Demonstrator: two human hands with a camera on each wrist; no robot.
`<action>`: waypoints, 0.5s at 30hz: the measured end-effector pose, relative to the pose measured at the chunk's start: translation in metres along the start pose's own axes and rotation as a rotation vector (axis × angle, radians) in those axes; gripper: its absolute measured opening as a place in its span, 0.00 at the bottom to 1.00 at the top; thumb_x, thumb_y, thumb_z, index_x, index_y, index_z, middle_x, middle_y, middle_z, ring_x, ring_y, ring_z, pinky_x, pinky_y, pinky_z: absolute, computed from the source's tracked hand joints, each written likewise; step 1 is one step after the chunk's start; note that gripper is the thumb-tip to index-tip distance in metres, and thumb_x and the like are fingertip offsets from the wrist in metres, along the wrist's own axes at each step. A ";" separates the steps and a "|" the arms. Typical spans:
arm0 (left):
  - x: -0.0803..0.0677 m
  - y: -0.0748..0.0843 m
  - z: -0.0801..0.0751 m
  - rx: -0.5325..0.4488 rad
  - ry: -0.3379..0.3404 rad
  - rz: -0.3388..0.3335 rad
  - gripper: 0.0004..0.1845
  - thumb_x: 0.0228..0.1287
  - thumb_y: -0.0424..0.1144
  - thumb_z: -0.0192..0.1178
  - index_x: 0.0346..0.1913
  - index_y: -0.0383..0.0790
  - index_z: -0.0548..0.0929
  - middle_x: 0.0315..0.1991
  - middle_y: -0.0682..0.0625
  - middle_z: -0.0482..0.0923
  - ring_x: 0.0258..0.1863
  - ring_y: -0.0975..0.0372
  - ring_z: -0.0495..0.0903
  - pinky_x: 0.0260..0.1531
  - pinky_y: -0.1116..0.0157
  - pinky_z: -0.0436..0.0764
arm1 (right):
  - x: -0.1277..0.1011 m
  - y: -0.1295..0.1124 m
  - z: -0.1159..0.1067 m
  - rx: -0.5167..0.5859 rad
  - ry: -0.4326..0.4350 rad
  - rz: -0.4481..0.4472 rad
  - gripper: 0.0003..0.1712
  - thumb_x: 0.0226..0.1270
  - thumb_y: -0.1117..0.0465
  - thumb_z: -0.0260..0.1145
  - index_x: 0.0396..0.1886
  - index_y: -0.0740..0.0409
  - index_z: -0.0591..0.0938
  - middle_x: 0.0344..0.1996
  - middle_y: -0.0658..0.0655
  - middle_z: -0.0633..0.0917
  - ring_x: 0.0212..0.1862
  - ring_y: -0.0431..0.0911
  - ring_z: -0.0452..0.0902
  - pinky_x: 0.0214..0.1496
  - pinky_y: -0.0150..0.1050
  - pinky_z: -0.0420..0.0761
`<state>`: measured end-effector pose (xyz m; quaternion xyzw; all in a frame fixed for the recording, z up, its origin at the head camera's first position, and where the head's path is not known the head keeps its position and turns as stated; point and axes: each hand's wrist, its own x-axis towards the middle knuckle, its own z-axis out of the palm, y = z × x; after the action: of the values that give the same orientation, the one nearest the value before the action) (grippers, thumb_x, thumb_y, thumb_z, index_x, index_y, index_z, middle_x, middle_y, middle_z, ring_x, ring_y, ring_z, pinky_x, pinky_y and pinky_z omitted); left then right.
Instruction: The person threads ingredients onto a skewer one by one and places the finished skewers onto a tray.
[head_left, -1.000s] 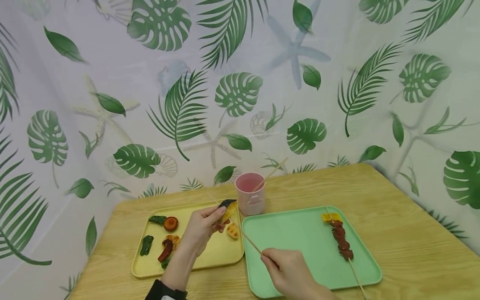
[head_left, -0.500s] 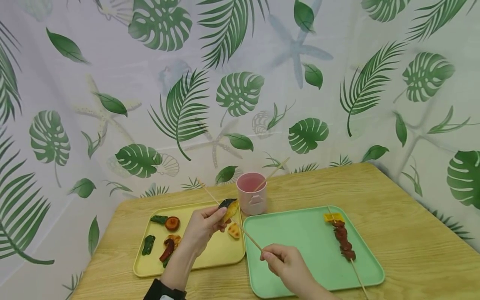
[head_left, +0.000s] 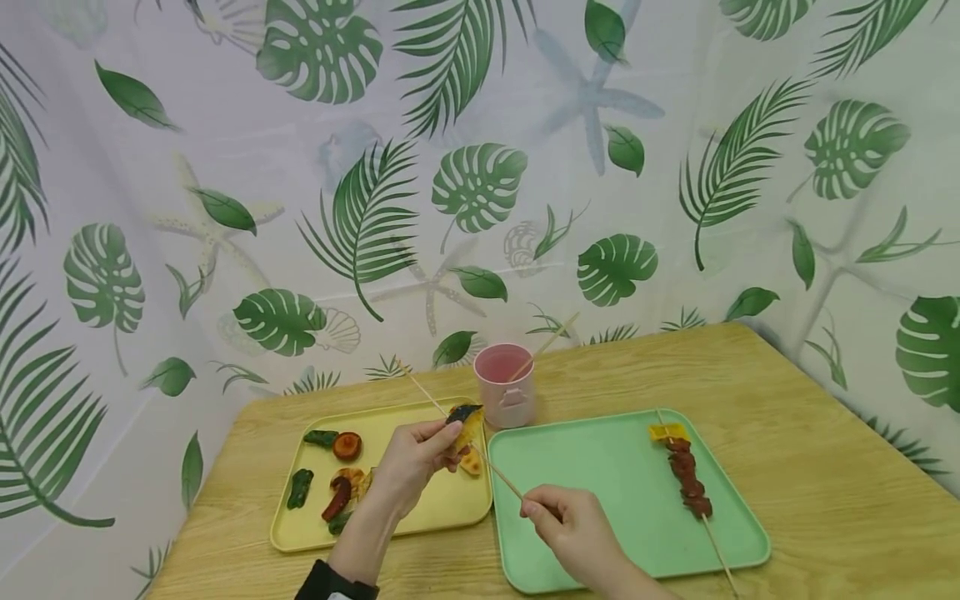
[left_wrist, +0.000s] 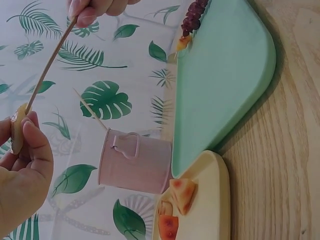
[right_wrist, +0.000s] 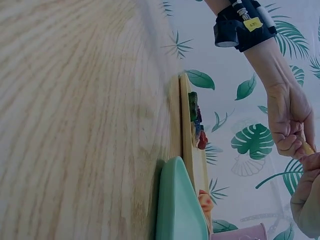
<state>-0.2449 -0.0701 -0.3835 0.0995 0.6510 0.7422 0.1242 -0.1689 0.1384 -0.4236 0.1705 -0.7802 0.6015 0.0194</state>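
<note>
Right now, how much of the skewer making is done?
One loaded skewer already looks finished: it lies on the green tray with dark red chunks and a yellow piece. In progress: the left hand pinches a yellow-and-black piece that seems threaded on a thin stick held by the right hand. Probably left: the loose food pieces on the yellow tray, and another stick in the pink cup.

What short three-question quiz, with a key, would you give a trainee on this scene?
1. Which hand pinches the yellow-and-black food piece?
2. True or false: a loose stick leans in the pink cup.
3. The dark-red chunks lie over: a) the yellow tray; b) the green tray; c) bare table.

Key: 1. the left hand; 2. true; 3. b.
</note>
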 end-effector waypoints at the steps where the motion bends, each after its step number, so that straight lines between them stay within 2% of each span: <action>1: -0.001 -0.001 0.001 -0.005 -0.001 -0.002 0.11 0.67 0.37 0.55 0.36 0.30 0.80 0.25 0.51 0.77 0.23 0.65 0.75 0.28 0.69 0.76 | 0.000 -0.001 0.000 -0.028 0.011 -0.006 0.09 0.67 0.66 0.58 0.30 0.66 0.82 0.09 0.51 0.69 0.12 0.34 0.56 0.14 0.30 0.61; 6: -0.002 -0.007 0.004 -0.035 0.011 -0.003 0.10 0.66 0.37 0.56 0.33 0.33 0.81 0.24 0.51 0.77 0.23 0.63 0.75 0.28 0.69 0.75 | 0.000 -0.002 0.001 -0.110 0.040 -0.010 0.08 0.66 0.65 0.60 0.29 0.62 0.83 0.11 0.47 0.70 0.13 0.33 0.57 0.15 0.29 0.62; 10: -0.002 -0.012 0.008 -0.034 0.002 -0.004 0.10 0.66 0.37 0.56 0.35 0.31 0.81 0.26 0.50 0.78 0.25 0.64 0.77 0.27 0.69 0.76 | 0.001 -0.006 0.005 -0.176 0.083 -0.048 0.07 0.65 0.65 0.61 0.29 0.60 0.83 0.13 0.46 0.73 0.14 0.32 0.59 0.17 0.30 0.66; 15: -0.002 -0.017 0.009 -0.020 0.006 -0.023 0.09 0.66 0.36 0.56 0.30 0.35 0.81 0.21 0.51 0.76 0.22 0.64 0.77 0.26 0.69 0.76 | 0.003 -0.006 0.008 -0.233 0.094 -0.075 0.07 0.64 0.65 0.61 0.28 0.59 0.84 0.14 0.45 0.74 0.15 0.31 0.59 0.18 0.30 0.66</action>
<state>-0.2392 -0.0602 -0.3992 0.0885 0.6449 0.7477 0.1316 -0.1684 0.1294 -0.4198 0.1677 -0.8360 0.5132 0.0983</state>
